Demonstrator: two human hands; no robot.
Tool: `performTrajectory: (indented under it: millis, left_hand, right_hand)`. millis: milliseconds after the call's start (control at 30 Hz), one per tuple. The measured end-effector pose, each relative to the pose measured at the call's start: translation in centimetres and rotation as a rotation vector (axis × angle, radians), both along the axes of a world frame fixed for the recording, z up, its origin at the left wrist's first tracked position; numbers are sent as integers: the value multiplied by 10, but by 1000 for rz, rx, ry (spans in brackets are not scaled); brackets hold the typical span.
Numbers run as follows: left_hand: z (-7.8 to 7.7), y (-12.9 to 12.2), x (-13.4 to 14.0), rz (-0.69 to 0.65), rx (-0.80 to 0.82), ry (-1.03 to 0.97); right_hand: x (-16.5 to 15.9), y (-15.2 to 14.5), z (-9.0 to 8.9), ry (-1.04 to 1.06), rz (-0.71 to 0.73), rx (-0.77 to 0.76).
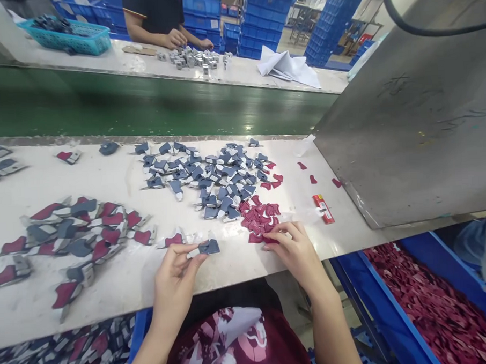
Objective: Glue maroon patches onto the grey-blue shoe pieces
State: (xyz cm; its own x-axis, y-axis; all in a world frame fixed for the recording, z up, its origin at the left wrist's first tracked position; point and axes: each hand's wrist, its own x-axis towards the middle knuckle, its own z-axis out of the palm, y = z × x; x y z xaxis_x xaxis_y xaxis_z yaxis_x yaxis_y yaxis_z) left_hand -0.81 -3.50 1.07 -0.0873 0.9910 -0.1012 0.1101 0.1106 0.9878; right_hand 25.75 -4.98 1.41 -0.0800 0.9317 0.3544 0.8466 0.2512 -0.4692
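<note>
My left hand pinches a small blue-grey plastic part with a whitish side, held just above the table between thumb and fingers. My right hand has thumb and fingertips closed on a flat dark-red piece at the near edge of a pile of red pieces. Beyond both hands spreads a heap of blue-grey and white parts. Left of my left hand lies a group of similar parts with red pieces on them; the closest one sits just behind that hand.
A red packet and a few stray red pieces lie right, beside a grey metal panel. Blue bins of red pieces and finished-looking parts stand below the table. Across the green belt, another person's hands handle small metal parts.
</note>
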Motion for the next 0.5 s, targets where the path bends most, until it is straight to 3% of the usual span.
performTrajectory:
  millis: [100, 200, 267, 367, 500]
  left_hand:
    - [-2, -4, 5, 0, -58, -87]
    - [-3, -7, 11, -4, -89, -144]
    - [-3, -9, 14, -13, -88, -144]
    - [-1, -13, 17, -35, -65, -85]
    - [1, -17, 18, -81, -30, 27]
  right_hand:
    - [-3, -2, 1, 133, -43, 9]
    - [-19, -6, 8, 431, -153, -20]
    - [-37, -7, 15, 695, -228, -111]
    - [-66, -5, 23, 993, -225, -322]
    - [-90, 1, 30, 1149, -232, -371]
